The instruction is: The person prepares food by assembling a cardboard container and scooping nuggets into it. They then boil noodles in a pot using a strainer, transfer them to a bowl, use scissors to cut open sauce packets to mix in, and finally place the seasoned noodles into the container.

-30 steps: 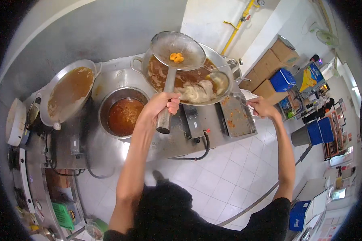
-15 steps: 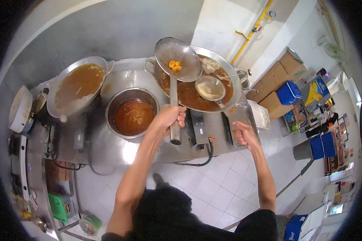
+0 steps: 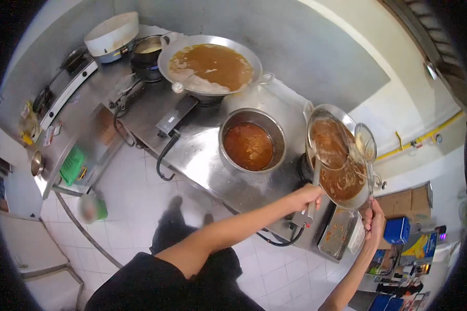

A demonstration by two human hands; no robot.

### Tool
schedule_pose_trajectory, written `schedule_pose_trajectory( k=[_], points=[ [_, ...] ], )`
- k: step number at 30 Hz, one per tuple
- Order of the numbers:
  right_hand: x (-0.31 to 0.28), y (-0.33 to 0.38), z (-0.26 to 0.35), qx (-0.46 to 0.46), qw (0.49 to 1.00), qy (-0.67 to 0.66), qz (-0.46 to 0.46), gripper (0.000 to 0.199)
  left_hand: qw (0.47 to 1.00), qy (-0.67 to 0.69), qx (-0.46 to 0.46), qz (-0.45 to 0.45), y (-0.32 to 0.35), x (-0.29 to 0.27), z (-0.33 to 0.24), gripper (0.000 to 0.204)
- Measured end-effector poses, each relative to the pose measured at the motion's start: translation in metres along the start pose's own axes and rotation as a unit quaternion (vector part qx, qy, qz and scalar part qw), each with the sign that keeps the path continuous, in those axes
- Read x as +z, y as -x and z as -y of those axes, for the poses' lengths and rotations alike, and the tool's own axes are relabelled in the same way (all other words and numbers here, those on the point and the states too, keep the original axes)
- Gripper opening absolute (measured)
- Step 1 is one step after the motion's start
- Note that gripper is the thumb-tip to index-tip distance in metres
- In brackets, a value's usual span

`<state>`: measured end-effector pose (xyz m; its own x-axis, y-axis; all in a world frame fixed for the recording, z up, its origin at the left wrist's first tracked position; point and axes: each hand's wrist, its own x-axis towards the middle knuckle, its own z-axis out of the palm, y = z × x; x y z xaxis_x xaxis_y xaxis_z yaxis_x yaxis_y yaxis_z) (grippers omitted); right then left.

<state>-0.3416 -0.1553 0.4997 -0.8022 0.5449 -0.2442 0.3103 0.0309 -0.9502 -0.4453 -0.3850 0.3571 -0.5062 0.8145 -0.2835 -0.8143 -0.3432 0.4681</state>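
Observation:
My left hand (image 3: 307, 197) is closed round the handle of a large wire skimmer (image 3: 327, 136). The skimmer's bowl is over or in the brown liquid of the right-hand wok (image 3: 354, 199), and I cannot tell how deep. No orange pieces can be made out in it. At the wok's right side, my right hand (image 3: 374, 220) grips the thin handle of a smaller strainer (image 3: 367, 145). That strainer is tilted against or just above the wok's far right rim. Left of the wok stands a deep steel pot (image 3: 224, 147) of reddish-brown liquid with lighter bits floating on it.
Another wok (image 3: 257, 65) of brown liquid stands at the back of the steel counter (image 3: 192, 155). A stained metal tray (image 3: 338, 236) lies near my right hand. Hoses and burner boxes (image 3: 177, 116) line the front edge. A yellow pipe (image 3: 425, 137) runs along the wall.
My view has swung left. The large skimmer, which held several orange pieces, has come down over the wok. My right hand, empty before, has taken hold of the smaller strainer, which lay in the wok.

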Motion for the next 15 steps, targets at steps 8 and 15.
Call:
schedule_pose_trajectory(
  k=[8, 15],
  points=[
    [0.16, 0.06, 0.02, -0.149, 0.96, 0.236, 0.003, 0.037, 0.914, -0.382, 0.037, 0.129, 0.101, -0.084, -0.011, 0.057],
    [0.291, 0.117, -0.154, -0.344, 0.797, 0.476, -0.14, 0.037, 0.632, -0.602, 0.14, -0.467, 0.296, -0.471, -0.113, 0.032]
  ],
)
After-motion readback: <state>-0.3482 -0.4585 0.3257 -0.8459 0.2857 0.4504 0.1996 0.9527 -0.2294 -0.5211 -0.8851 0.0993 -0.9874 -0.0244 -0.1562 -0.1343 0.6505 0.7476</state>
